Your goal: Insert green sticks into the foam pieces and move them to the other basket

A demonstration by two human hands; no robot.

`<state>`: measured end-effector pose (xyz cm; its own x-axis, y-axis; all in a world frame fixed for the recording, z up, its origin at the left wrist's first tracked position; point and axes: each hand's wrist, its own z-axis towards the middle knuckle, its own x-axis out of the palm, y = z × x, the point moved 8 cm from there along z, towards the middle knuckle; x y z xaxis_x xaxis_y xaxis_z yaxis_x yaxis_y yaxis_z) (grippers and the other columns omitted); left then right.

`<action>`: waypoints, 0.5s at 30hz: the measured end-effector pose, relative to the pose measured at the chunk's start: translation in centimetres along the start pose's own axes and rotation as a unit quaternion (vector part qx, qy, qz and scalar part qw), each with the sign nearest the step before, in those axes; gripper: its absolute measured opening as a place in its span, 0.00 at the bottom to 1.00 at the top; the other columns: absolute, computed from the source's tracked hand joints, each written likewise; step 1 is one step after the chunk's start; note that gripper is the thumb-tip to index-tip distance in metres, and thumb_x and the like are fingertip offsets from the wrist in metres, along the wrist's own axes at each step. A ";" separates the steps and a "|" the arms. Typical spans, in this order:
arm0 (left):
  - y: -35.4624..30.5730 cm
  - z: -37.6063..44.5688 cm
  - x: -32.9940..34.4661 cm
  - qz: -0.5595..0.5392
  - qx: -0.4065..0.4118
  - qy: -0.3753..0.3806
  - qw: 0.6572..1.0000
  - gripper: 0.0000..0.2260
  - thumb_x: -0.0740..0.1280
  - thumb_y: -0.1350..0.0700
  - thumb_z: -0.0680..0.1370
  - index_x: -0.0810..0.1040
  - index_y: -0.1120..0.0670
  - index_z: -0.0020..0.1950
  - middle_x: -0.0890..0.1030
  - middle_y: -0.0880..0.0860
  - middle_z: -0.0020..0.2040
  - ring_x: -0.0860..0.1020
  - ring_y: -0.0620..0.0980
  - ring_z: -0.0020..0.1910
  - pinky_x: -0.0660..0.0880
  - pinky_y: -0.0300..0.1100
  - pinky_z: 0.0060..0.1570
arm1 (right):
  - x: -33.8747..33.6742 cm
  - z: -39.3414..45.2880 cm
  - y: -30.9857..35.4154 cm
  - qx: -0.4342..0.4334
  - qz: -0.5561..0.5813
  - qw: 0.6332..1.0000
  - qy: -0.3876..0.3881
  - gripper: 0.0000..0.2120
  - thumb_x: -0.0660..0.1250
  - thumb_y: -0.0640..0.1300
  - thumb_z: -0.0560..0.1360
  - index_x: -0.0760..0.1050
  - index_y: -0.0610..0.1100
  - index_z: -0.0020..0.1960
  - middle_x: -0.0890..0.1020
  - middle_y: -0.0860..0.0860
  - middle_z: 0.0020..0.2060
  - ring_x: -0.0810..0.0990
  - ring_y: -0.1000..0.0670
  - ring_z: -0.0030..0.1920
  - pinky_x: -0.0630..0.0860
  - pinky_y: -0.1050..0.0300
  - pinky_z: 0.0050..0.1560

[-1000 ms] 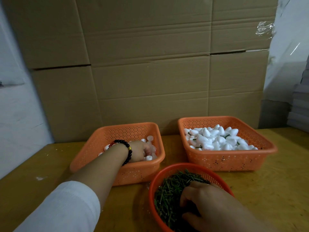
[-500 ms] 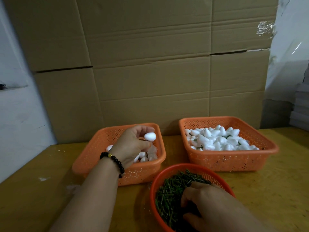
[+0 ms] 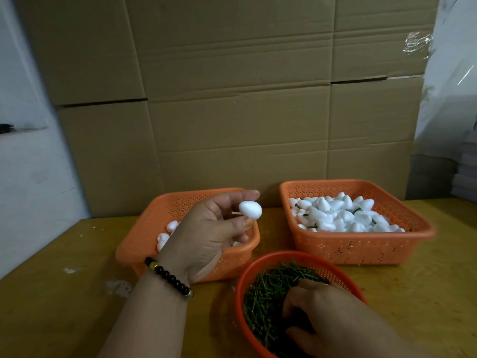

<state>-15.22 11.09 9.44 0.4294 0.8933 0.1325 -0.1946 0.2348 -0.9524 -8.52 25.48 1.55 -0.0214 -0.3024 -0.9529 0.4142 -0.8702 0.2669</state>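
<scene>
Left hand point(image 3: 204, 236) now raised higher above left orange perforated plastic basket point(image 3: 144, 244), pinching white egg-shaped foam piece point(image 3: 250, 209) between thumb and fingertips. Right hand point(image 3: 333, 319) stays buried in green sticks point(image 3: 268, 295), round orange basket point(image 3: 343, 277) on yellow desk point(image 3: 51, 306); grip curled, contents unclear.

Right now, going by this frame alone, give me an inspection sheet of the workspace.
Surface: wooden table, white crumbs at left.
Job's things: left basket holds few foam pieces; right basket heaped with foam pieces, green stems showing; round basket full of green sticks.
Clutter: nothing seen beyond the crumbs.
Grippers: left hand pinches one foam piece above the left basket; right hand rests in the sticks, grip hidden.
Cables: nothing seen.
Surroundings: cardboard boxes behind.
</scene>
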 end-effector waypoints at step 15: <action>-1.1 -1.0 1.7 0.001 -0.022 0.009 1.000 0.16 0.75 0.65 0.65 0.82 0.58 0.52 0.80 0.56 0.46 0.77 0.52 0.39 0.78 0.43 0.43 | -0.2 0.0 0.2 -0.009 -0.005 1.000 -0.003 0.15 0.63 0.61 0.72 0.71 0.59 0.57 0.73 0.62 0.51 0.74 0.58 0.52 0.67 0.65 0.52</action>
<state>-13.39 12.00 10.44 0.4455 0.8863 0.1264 -0.1567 0.2161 -0.9637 -8.45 25.34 1.78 -0.0303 -0.2965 -0.9545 0.4308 -0.8656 0.2552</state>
